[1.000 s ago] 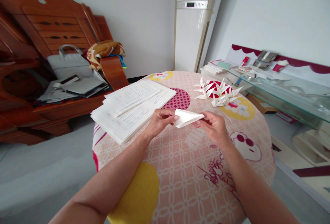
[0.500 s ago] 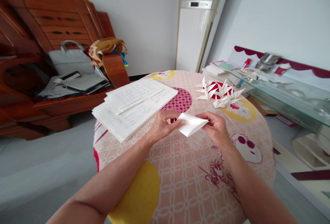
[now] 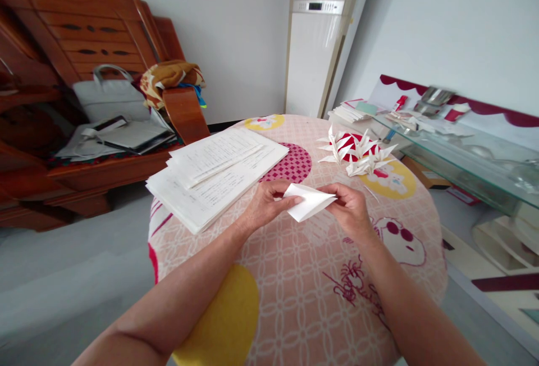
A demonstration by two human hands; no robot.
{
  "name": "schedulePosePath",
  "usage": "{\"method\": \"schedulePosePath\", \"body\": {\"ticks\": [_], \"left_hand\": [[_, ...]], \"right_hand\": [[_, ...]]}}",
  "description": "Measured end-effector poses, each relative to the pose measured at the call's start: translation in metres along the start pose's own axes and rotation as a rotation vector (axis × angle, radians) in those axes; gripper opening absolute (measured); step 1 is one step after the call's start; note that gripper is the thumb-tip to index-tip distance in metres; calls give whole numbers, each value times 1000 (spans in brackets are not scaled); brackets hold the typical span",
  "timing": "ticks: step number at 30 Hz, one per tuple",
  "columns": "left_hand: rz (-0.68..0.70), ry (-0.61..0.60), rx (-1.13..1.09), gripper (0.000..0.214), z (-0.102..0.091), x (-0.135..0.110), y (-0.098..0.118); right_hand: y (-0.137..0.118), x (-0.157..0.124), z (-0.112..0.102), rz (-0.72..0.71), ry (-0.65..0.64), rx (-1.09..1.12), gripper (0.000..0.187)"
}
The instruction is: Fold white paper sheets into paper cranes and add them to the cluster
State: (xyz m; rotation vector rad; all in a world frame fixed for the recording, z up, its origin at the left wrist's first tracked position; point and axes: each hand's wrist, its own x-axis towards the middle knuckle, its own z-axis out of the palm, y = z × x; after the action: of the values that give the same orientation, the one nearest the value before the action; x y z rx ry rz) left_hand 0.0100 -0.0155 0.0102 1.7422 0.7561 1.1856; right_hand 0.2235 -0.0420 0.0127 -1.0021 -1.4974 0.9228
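Observation:
A small folded piece of white paper (image 3: 309, 202) is held between my two hands, above the middle of the round table. My left hand (image 3: 272, 204) pinches its left side, thumb on top and fingers underneath. At the right corner my right hand (image 3: 348, 207) grips the paper between thumb and fingers; some of those fingertips are hidden behind it. Beyond my right hand, several folded white paper cranes (image 3: 357, 152) sit in a cluster on the tablecloth. To the left of my left hand lies a stack of printed sheets (image 3: 219, 175).
A pink patterned tablecloth (image 3: 295, 298) covers the table. On the right stands a glass shelf (image 3: 458, 152) with papers, a metal container and a cup. A wooden sofa (image 3: 92, 18) at left bears a grey bag (image 3: 107, 99) and a bundled cloth (image 3: 168, 82). A tall white cabinet unit (image 3: 314, 57) stands behind.
The whole view has shifted slightly, so things appear a little further left. Both hands keep their hold on the folded paper, which looks almost the same.

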Motion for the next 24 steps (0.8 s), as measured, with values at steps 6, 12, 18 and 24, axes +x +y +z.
{"method": "schedulePosePath", "body": {"ticks": [6, 12, 18, 24], "left_hand": [[-182, 4, -248, 26, 3, 2, -9], [-217, 2, -291, 26, 3, 3, -10], [-252, 12, -303, 25, 3, 2, -10], [-215, 12, -318, 24, 2, 2, -4]], "right_hand": [[3, 0, 1, -28, 8, 28, 20], [2, -1, 3, 14, -15, 86, 23], [-1, -1, 5, 56, 14, 145, 22], [10, 1, 2, 91, 74, 309, 17]]}}
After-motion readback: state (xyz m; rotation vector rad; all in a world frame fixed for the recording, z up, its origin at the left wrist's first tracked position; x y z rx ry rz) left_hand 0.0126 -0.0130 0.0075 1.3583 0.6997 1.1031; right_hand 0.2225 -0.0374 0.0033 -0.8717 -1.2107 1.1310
